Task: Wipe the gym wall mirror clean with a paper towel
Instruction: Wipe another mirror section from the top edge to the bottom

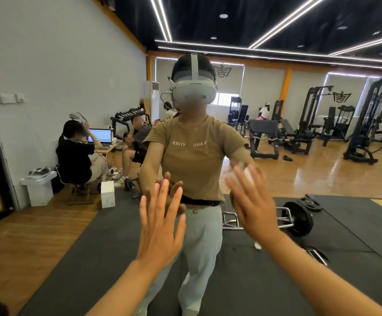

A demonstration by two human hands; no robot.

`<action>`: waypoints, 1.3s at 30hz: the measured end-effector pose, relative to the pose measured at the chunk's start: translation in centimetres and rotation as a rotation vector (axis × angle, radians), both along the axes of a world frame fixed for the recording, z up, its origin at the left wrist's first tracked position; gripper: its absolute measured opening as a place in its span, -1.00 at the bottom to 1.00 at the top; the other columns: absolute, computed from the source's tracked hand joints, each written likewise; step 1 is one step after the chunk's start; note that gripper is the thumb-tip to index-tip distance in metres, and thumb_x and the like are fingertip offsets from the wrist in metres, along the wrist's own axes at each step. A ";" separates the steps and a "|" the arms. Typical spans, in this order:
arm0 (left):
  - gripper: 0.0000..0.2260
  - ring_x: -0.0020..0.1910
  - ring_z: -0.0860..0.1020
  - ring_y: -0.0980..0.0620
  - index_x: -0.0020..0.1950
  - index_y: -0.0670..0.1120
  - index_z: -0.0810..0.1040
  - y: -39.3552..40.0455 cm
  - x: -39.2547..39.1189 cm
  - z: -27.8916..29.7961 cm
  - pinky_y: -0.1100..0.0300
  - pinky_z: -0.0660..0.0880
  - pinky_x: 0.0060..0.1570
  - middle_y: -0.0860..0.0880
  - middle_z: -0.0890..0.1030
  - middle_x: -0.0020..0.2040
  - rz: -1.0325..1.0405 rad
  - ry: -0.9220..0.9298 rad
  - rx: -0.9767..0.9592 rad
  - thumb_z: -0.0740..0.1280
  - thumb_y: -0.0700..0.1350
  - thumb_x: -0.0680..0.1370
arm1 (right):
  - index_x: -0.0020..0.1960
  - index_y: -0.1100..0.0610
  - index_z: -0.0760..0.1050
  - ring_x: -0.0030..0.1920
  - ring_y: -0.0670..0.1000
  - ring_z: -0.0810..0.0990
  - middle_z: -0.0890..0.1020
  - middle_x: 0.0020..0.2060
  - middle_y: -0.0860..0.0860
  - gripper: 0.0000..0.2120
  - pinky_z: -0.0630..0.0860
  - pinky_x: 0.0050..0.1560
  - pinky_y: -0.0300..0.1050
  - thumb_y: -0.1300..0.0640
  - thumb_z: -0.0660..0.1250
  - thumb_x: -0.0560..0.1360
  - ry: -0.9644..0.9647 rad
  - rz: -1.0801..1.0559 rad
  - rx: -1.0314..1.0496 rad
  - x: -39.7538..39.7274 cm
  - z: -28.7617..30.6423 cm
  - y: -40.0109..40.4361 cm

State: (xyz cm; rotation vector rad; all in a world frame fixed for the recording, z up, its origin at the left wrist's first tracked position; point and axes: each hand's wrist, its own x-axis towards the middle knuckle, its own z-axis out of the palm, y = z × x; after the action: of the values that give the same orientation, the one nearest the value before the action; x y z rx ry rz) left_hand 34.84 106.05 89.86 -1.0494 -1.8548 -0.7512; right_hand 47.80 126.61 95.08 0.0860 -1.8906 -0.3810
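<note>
With the left hand (160, 226) flat on the mirror (48, 65) and the right hand (251, 206) pressing the paper towel (242, 176) with straight fingers, bare skin may leave new smears.

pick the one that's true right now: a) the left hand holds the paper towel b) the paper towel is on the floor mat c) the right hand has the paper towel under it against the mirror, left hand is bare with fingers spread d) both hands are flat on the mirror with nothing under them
c: white paper towel shows past the fingers of the right hand at the mirror, while the left hand is bare with fingers spread.
</note>
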 end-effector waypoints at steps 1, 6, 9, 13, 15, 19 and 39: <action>-0.44 0.62 -0.02 -0.14 0.61 -0.08 0.15 0.4 0.4 -0.3 -0.09 -0.21 0.57 -0.12 -0.04 0.65 0.001 -0.002 -0.010 0.15 0.01 0.62 | 0.51 0.11 0.30 0.58 0.20 0.13 0.20 0.57 0.02 -0.52 0.13 0.53 0.24 0.29 0.19 0.60 -0.051 -0.007 0.045 0.6 -2.3 0.5; -0.44 0.63 -0.05 -0.12 0.60 -0.07 0.19 1.9 2.1 -1.0 -0.09 -0.23 0.56 -0.12 -0.04 0.65 0.021 -0.032 -0.039 0.15 0.02 0.61 | 0.59 0.04 0.15 0.58 0.11 0.14 0.18 0.58 -0.04 -0.38 0.17 0.53 0.09 0.22 0.14 0.55 -0.299 -0.077 0.228 3.3 -8.3 2.7; -0.44 0.63 -0.05 -0.12 0.61 -0.07 0.18 2.7 2.8 -0.6 -0.10 -0.23 0.56 -0.13 -0.02 0.65 0.023 -0.029 -0.057 0.15 0.03 0.61 | 0.62 0.05 0.10 0.59 0.09 0.13 0.11 0.61 -0.03 -0.34 0.07 0.58 0.04 0.23 0.16 0.54 -0.345 -0.086 0.342 3.9 -6.7 3.4; -0.44 0.63 -0.06 -0.13 0.61 -0.07 0.18 3.6 3.3 -0.5 -0.13 -0.19 0.55 -0.14 -0.02 0.65 0.018 -0.025 -0.061 0.15 0.02 0.61 | 0.62 0.08 0.07 0.59 0.17 0.09 0.07 0.62 0.02 -0.29 0.02 0.59 0.11 0.33 0.25 0.55 -0.204 -0.087 0.275 4.4 -0.4 4.3; -0.44 0.63 -0.06 -0.15 0.61 -0.08 0.18 4.1 3.6 -0.9 -0.16 -0.15 0.55 -0.15 -0.01 0.65 0.016 -0.040 -0.063 0.15 0.01 0.61 | 0.58 0.12 0.16 0.58 0.22 0.09 0.14 0.59 0.08 -0.30 0.02 0.58 0.15 0.38 0.35 0.53 -0.089 -0.092 0.177 4.6 4.6 4.7; -0.41 0.62 -0.09 -0.17 0.64 -0.07 0.11 4.8 3.9 -1.7 -0.18 -0.16 0.53 -0.14 -0.06 0.65 0.043 -0.069 -0.066 0.13 0.03 0.62 | 0.49 0.20 0.30 0.53 0.25 0.13 0.21 0.53 0.16 -0.60 0.22 0.50 0.21 0.26 0.18 0.66 0.182 -0.100 -0.030 5.1 13.5 6.0; -0.37 0.62 -0.08 -0.17 0.65 -0.02 0.01 3.3 3.6 -2.5 -0.18 -0.13 0.54 -0.15 -0.07 0.65 0.082 -0.042 -0.192 0.11 0.08 0.62 | 0.64 0.09 -0.06 0.61 0.09 -0.02 0.02 0.62 -0.03 -0.20 -0.11 0.60 0.05 0.33 0.10 0.44 -0.462 -0.137 0.428 8.5 -10.3 7.7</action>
State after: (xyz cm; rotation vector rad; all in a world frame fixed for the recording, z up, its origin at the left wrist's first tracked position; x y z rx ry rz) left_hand 38.44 109.36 87.40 -1.0770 -2.0241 -0.5592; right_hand 56.33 134.32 84.75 0.3573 -2.2440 -0.9198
